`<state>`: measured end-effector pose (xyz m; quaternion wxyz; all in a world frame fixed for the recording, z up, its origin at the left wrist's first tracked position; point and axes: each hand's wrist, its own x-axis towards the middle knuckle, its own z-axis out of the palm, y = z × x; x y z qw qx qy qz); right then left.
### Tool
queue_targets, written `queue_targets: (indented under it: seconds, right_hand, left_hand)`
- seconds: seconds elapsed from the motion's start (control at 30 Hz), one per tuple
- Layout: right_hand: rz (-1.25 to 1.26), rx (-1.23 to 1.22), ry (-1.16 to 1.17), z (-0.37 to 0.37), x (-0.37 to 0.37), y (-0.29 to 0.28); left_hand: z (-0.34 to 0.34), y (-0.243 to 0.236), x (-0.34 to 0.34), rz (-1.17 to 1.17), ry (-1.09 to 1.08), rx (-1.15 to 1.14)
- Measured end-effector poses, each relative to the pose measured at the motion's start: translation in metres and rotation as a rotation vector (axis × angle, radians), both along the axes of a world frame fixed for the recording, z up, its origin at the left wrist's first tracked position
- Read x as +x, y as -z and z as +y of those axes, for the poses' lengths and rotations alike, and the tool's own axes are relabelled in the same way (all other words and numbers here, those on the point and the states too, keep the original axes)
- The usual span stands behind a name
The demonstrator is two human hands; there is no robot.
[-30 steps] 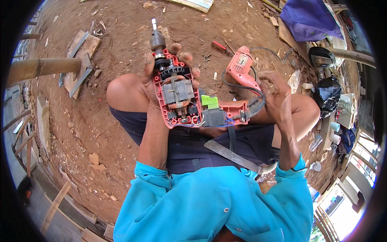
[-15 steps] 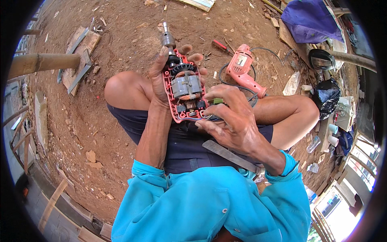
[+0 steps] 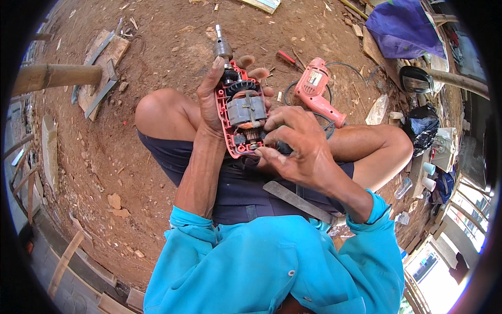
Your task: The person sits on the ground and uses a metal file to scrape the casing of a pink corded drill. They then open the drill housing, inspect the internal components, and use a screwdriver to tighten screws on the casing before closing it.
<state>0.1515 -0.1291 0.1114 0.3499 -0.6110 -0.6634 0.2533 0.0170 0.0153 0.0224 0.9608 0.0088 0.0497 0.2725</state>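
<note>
A flat metal blade [image 3: 298, 201] lies across your lap, untouched. Your right hand [image 3: 298, 149] has come off your knee and now pinches its fingertips together on the small parts at the lower end of the opened drill [image 3: 240, 112], so the work has moved to the inside. Your left hand [image 3: 212, 104] stays clamped around the red shell, chuck pointing away. Beyond, the other drill half [image 3: 316, 91] rests on the dirt.

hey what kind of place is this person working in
Probably an informal open-air workshop or building site: bare dirt ground strewn with wood scraps, a spare pink drill lying by, and an opened drill held in the left hand.
</note>
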Motion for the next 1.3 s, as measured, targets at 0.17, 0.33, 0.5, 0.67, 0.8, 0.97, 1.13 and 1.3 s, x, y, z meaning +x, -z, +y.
queue_targets:
  seconds: [0.17,0.33,0.5,0.67,0.8,0.97,1.13,1.3]
  right_hand:
    - [-0.126,0.156,0.048,-0.003,-0.014,-0.007]
    - [-0.132,0.175,-0.029,0.0,-0.011,-0.008]
    - [-0.184,0.133,-0.107,0.001,-0.008,-0.012]
    - [-0.276,0.128,-0.176,0.009,-0.006,-0.009]
    - [-0.247,0.137,-0.182,0.012,-0.008,-0.005]
    - [-0.245,0.134,-0.179,0.012,-0.009,0.0]
    - [-0.296,0.117,-0.312,0.014,0.001,-0.005]
    - [-0.327,0.049,-0.464,0.023,0.01,-0.01]
  left_hand:
    - [-0.001,0.0,0.001,0.02,-0.009,-0.015]
    - [-0.003,-0.006,0.002,0.081,-0.004,-0.024]
    - [-0.002,-0.007,0.003,0.157,-0.006,-0.015]
    - [-0.004,-0.008,0.003,0.228,-0.005,-0.042]
    - [-0.005,-0.008,0.004,0.277,-0.007,-0.018]
    - [-0.004,-0.01,0.004,0.285,-0.007,0.01]
    - [-0.002,-0.003,0.003,0.269,0.01,-0.05]
    - [-0.004,-0.011,0.004,0.412,0.001,-0.02]
